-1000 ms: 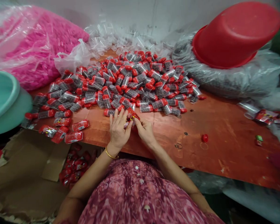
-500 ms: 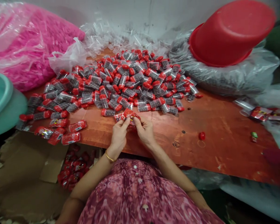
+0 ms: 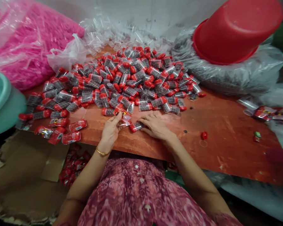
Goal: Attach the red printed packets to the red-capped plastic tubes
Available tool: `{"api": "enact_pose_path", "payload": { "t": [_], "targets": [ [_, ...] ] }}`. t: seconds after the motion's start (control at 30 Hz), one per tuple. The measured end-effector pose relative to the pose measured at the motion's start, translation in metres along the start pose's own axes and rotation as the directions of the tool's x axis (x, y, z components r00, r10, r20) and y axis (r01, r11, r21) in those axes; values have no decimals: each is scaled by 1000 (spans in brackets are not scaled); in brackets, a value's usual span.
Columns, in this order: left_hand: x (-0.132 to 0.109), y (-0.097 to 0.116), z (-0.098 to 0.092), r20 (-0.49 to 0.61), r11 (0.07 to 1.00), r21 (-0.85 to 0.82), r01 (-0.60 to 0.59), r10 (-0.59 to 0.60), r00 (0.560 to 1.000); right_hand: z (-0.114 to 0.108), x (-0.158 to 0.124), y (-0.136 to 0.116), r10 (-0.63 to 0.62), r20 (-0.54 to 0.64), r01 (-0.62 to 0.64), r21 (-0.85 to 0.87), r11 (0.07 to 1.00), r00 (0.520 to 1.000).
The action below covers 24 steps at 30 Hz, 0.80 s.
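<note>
A big heap of small clear tubes with red caps (image 3: 122, 80) covers the back of the reddish wooden table (image 3: 226, 131). My left hand (image 3: 110, 130) pinches a red and clear printed wrapper (image 3: 124, 115) just in front of the heap. My right hand (image 3: 155, 124) lies on the table with its fingers on one red-capped tube (image 3: 136, 126) that lies on its side. Several wrapped tubes (image 3: 68, 131) sit near the table's left front edge.
A pink-filled plastic bag (image 3: 25, 47) lies at back left beside a teal basin (image 3: 2, 100). An upturned red basin (image 3: 235, 29) rests on a clear bag at back right. A cardboard box (image 3: 25, 175) with wrapped tubes stands lower left. One loose red cap (image 3: 204, 135) lies on the table.
Both hands held the red wrapper together before. Now only the left hand keeps it, and the right hand has dropped to the table onto a single tube.
</note>
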State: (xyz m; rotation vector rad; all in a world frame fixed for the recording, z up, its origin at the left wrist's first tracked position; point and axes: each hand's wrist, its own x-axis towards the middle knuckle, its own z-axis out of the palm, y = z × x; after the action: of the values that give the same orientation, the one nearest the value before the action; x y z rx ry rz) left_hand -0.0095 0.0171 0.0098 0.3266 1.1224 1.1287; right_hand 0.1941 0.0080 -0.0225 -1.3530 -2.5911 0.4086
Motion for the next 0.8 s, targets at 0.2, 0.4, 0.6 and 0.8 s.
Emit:
{"api": "enact_pose_path", "payload": {
  "t": [0.2,0.4,0.6,0.8],
  "targets": [
    [-1,0,0,-21,998,12,57,-57,998,12,-27,-1,130,-137,-111,136,984,982],
    [-4,-10,8,8,993,20,114,-114,993,18,-50,-11,233,-470,-120,259,958,852],
    [-9,-15,10,51,988,29,150,-151,987,12,-49,-26,184,-555,-24,283,959,811],
    [-9,-17,7,90,988,51,145,-149,985,2,-49,-32,202,-485,1,387,922,851]
  ]
}}
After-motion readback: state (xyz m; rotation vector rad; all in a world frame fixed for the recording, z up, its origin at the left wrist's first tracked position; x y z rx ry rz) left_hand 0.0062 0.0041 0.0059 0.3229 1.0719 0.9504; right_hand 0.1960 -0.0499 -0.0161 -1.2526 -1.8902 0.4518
